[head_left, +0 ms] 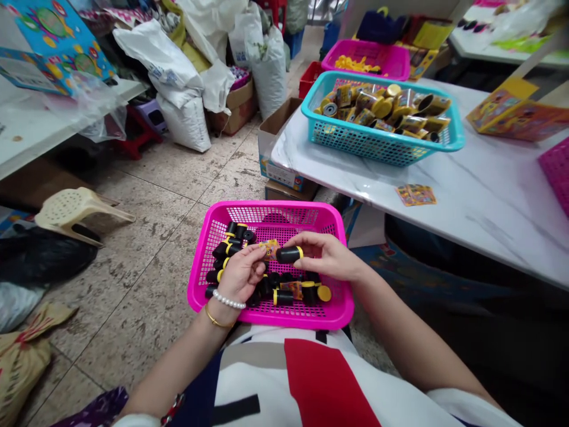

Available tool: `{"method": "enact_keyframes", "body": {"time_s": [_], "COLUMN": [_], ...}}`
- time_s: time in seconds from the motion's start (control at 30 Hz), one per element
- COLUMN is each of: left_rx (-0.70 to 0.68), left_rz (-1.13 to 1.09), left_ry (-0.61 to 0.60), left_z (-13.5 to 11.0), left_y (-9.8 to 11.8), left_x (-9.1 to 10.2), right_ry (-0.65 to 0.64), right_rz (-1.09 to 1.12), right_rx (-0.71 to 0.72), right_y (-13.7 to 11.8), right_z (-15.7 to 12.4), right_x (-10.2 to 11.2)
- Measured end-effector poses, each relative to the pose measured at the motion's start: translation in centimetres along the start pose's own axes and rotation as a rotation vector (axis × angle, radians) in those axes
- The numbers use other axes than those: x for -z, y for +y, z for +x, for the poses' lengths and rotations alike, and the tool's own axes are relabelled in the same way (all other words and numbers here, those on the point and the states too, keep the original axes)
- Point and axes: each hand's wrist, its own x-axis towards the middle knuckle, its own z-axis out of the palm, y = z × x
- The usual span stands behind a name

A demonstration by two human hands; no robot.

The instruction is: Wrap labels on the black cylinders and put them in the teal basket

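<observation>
Pinched between thumb and fingertips, the right hand [324, 255] holds a black plastic tube [288, 255] with a yellow band, level above the middle of a hot-pink plastic basket [275, 204]. The left hand [242, 276] has its fingers pressed together on a small orange-and-yellow packet [271, 249], just beside the tube's end. The packet looks pinched, though the fingers partly hide it.

Below them, a loose heap of black tubes [262, 284] fills much of the basket's mesh floor, most of them bare and smooth, with yellow ends or bands. A few more packets lie among them, and a flat yellow cap [324, 293] sits near the right side. So far, this heap looks largely unwrapped.

Further right, on a white marble-patterned table [489, 219], a teal mesh basket [368, 142] brims with glossy gold-printed cylinders [382, 107] — shiny, tightly wrapped, piled at angles. A few printed cards [415, 194] lie near the table's edge. Beyond it sits a magenta basket [355, 42] holding yellow pieces. To the far left, white woven sacks [178, 118] slump on the speckled tile floor [146, 296], near an overturned cream plastic stool [75, 213].
</observation>
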Motion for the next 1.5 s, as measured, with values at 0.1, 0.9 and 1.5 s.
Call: {"method": "enact_keyframes", "body": {"time_s": [0.1,0.9,1.5], "left_rx": [0.025,0.021,-0.209], "left_rz": [-0.049,-0.081,0.062], "left_ry": [-0.055,-0.093,0.003], "left_z": [0.0,0.2,-0.9], "left_y": [-0.2,-0.7,-0.5], "left_x": [-0.1,-0.3,-0.4], "right_ry": [0.086,0.177,0.314], "right_rz": [0.114,-0.678,-0.502], "right_rx": [-0.016,0.132,0.105], "right_y": [0.2,-1.3,-0.4], "right_z": [-0.1,0.2,-0.8], "right_x": [-0.8,-1.8,-1.8]}}
